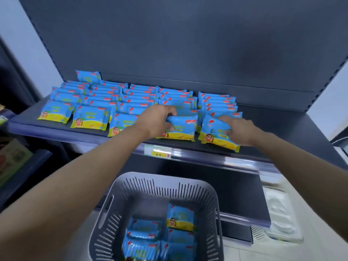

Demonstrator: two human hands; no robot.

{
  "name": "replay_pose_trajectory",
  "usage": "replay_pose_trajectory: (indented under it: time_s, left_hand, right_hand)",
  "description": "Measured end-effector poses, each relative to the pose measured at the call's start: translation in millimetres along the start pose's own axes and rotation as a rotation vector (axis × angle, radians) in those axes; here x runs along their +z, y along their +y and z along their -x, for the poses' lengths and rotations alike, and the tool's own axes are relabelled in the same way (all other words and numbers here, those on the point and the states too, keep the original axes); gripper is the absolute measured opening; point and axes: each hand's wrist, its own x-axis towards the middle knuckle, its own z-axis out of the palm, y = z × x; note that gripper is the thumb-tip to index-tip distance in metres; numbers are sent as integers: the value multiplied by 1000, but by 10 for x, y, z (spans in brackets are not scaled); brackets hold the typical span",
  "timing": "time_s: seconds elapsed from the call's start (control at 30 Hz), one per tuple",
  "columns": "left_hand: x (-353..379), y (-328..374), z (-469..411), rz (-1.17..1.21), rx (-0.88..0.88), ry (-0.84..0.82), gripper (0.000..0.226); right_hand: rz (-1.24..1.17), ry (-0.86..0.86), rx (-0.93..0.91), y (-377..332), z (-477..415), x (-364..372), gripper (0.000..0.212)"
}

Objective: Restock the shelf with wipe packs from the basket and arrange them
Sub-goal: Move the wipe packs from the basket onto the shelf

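Observation:
Several rows of blue and yellow wipe packs (pixel 90 117) stand on the dark shelf (pixel 56 127). My left hand (pixel 156 119) grips the top left edge of a front-row wipe pack (pixel 183 129), fingers curled over it. My right hand (pixel 237 130) holds the neighbouring front pack (pixel 212 129) at the right end of the rows, with thumb and fingers around its right side. Below the shelf, a grey slotted basket (pixel 205 187) holds several more wipe packs (pixel 179 217).
A yellow price tag (pixel 160 152) sits on the shelf's front rail. The right part of the shelf (pixel 282 132) beyond the packs is bare. Other goods (pixel 13 159) show at the left edge. A white tray-like object (pixel 280 213) lies on the floor at right.

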Motion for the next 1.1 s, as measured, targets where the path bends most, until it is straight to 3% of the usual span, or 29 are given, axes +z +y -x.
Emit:
replay_pose_trajectory:
  time_s: [0.17,0.6,0.97,1.1]
  left_hand:
    - [165,-26,-261,-96,-51,-84,36]
    - [450,-223,-540,-328,1,-122,52]
    - [626,-204,-608,-516,40,46,55]
    - [659,-233,-384,-475,67,64,57]
  right_hand:
    - [103,9,-76,19,-110,132,66]
    - [149,275,17,49,-346,168,61]
    - [174,292,-87,36,110,152,57]
    - [143,374,-166,-157,274,142,48]
